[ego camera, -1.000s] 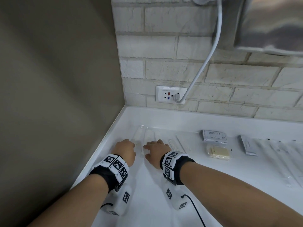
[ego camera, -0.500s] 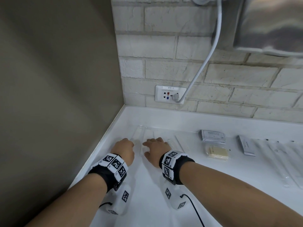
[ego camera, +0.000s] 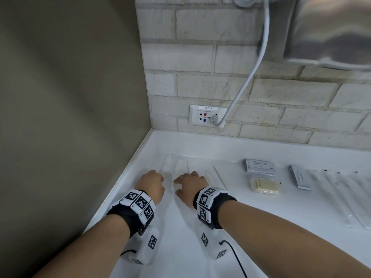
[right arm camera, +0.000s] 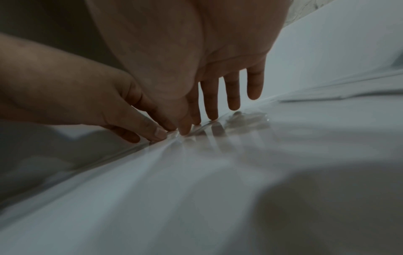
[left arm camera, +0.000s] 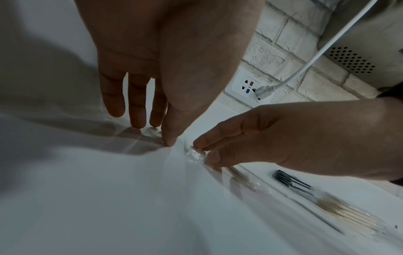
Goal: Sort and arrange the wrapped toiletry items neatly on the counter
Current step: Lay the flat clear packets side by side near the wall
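My left hand and right hand are down on the table near the left corner, fingers nearly straight, tips pressing the near end of a clear-wrapped stick-like item; neither hand closes round it. Judgement: very light, thin, the film slick and crinkly, contents probably stiff but snappable; better slid flat under fingertips, or pinched at the sealed end, than squeezed mid-length. Legible writing: grey sachet reads "SHAMPOO WITH CONDITIONER"; wall socket labelled "9PP-2". The grey packet further right has print too small to read
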Demonstrator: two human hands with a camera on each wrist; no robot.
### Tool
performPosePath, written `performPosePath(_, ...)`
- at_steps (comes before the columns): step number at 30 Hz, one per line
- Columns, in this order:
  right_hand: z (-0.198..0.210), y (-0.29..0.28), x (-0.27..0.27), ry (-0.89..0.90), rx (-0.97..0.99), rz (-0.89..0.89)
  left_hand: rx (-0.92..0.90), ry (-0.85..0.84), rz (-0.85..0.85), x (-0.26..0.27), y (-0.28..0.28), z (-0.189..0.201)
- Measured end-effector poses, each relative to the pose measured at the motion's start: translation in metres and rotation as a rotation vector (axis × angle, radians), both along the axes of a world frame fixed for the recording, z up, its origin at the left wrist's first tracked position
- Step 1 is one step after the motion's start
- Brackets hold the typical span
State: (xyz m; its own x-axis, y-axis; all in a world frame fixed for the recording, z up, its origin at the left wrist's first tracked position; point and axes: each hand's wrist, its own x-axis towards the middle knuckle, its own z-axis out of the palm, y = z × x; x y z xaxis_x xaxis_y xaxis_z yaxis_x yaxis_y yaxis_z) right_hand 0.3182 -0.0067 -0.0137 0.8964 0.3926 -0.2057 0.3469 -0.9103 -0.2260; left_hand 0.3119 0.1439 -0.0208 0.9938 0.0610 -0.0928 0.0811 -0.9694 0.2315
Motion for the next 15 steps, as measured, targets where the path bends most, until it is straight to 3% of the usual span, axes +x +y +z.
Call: performPosePath(15,0.0005,0.0003,-0.0024,-0.011,0.013,0.011,-0.037,-0.007,0.009,-0.0016,0.0004,0.0001)
